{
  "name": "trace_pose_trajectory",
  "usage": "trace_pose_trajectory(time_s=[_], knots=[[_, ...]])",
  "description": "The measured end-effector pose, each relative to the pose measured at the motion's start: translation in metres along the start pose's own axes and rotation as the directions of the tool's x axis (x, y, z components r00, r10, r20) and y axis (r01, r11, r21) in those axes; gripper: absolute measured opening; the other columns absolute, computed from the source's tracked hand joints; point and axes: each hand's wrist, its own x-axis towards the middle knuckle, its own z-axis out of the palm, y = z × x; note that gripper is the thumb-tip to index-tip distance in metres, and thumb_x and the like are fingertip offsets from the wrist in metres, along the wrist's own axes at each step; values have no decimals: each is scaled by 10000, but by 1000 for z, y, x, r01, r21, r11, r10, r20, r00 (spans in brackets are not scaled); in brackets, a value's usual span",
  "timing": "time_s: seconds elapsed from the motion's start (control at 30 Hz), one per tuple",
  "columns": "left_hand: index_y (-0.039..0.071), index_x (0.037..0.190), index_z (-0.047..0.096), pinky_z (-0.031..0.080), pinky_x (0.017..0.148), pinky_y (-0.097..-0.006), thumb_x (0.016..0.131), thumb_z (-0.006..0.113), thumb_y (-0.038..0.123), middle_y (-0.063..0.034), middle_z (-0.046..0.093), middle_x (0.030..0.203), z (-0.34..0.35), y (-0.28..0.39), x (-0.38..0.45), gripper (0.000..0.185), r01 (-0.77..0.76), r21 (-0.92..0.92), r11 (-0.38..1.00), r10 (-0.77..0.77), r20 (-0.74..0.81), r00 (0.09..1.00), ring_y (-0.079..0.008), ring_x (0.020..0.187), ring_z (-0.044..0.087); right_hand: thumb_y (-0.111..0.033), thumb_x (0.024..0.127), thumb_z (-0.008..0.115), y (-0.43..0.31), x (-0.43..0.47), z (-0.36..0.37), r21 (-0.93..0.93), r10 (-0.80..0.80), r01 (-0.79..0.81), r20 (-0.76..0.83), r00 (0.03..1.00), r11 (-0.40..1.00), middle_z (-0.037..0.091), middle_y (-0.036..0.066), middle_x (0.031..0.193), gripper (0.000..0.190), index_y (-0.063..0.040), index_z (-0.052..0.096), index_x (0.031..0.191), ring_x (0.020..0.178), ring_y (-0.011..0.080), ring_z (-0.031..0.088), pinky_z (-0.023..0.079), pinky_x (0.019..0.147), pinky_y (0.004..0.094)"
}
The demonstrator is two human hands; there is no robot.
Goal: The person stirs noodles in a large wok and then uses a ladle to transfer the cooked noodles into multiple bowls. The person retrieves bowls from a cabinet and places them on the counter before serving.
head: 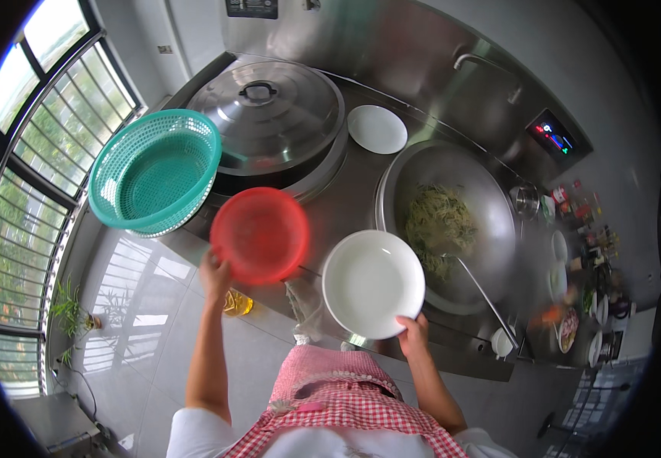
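My left hand (216, 277) grips the near left rim of a red plastic basin (258, 235), which is blurred and looks bare inside. In my right hand (413, 335) is a deep white plate (373, 283), pinched at its lower right rim with nothing on it. Just beyond the plate sits a large steel wok (490, 217). Cooked shreds of food (439, 223) lie in it, and the metal ladle (485, 297) rests with its head in the food and its handle over the near rim.
A teal plastic colander (158, 172) stands at the left, beside a big pan under a domed steel lid (273, 114). A smaller white plate (377, 129) is behind. Bottles (579, 203) and dishes crowd the right counter. A cloth (304, 303) hangs over the front edge.
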Motion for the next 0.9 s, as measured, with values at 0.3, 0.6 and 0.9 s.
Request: trace_pose_trajectory(time_s=[0.3,0.6,0.9], knots=[[-14,1121,386,260,276,-228,740,473,5,-61,487,578,-71,-4,-42,392,241,-233,942,-269,-101,958,-85,346,379,15,676,561,48,94,69,-24,78,-77,16,997,997,561,120,948,401,20,468,1067,790,239,600,538,620,338],[45,1188,362,254,302,-206,789,509,129,-77,538,797,-77,-23,-38,433,211,-258,943,-261,-178,949,-88,413,395,-22,645,591,86,130,91,95,-45,52,-70,997,994,566,147,869,338,33,481,960,674,254,606,528,506,351],[12,1215,370,306,310,-211,772,482,119,-116,494,1040,-85,-44,-26,469,139,-52,989,-148,-277,949,-141,611,511,-28,730,575,90,130,102,-125,96,-110,-115,989,986,556,140,914,373,-11,413,1067,724,250,613,545,521,352]])
